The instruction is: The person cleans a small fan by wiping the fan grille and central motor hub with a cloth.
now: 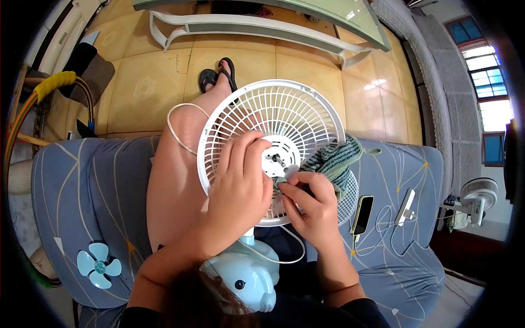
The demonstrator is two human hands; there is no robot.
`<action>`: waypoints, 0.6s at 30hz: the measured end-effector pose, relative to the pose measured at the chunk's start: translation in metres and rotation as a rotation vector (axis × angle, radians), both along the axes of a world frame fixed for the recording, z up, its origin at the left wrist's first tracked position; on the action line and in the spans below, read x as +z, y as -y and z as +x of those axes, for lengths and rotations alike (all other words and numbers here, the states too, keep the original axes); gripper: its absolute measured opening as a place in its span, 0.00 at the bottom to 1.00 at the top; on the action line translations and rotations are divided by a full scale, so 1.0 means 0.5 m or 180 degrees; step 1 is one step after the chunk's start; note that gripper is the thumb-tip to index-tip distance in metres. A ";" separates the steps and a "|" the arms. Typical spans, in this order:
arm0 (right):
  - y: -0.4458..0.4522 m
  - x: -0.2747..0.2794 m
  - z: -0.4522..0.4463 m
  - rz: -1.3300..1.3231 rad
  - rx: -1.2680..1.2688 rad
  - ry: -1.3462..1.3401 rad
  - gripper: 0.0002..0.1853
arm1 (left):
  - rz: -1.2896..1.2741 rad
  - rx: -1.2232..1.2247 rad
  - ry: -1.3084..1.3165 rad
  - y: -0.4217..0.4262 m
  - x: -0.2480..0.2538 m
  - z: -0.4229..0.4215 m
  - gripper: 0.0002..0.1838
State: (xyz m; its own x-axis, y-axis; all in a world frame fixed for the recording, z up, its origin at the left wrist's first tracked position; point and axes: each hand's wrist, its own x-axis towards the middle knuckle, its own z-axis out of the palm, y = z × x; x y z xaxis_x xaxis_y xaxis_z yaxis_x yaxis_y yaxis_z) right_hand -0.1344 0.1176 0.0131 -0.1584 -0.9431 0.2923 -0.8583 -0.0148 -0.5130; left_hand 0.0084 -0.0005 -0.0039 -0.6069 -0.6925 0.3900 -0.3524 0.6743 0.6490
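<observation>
A white round fan grille (273, 93) with a white hub lies over my lap, joined to a light blue animal-shaped base (240, 279). My left hand (240, 180) rests on the grille's left side, its fingers curled at the hub's edge. Just below the hub, my right hand (309, 202) pinches part of a green-and-dark striped cloth (333, 164), which spreads over the grille's right side. A short metal shaft (279, 159) sticks out of the hub. What lies under my left fingers is hidden.
Light blue fan blades (99, 267) lie on the grey-blue sofa (71, 197) at the left. At the right are a phone (362, 215) with a cable and a white power strip (405, 206). A table (262, 27) stands ahead, another fan (478, 195) far right.
</observation>
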 end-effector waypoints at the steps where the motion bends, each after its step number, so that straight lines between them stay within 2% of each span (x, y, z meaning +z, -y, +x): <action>1: 0.001 0.002 -0.001 -0.0004 0.0007 -0.0019 0.14 | -0.0007 -0.0005 0.0005 0.001 0.000 0.001 0.27; 12: 0.039 -0.007 -0.005 -0.0263 -0.0755 0.0223 0.13 | -0.0060 -0.0004 0.0044 -0.002 0.001 -0.003 0.27; 18: 0.028 0.002 -0.008 -0.0095 -0.0508 0.0256 0.13 | 0.0000 -0.0005 0.0051 -0.002 -0.002 0.000 0.27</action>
State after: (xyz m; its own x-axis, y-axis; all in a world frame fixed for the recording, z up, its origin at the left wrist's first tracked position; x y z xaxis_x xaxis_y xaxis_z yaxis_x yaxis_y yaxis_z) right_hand -0.1383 0.1038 0.0138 -0.3293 -0.8953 0.3001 -0.8072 0.1021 -0.5813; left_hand 0.0084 0.0003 -0.0048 -0.6141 -0.6915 0.3803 -0.3618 0.6749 0.6431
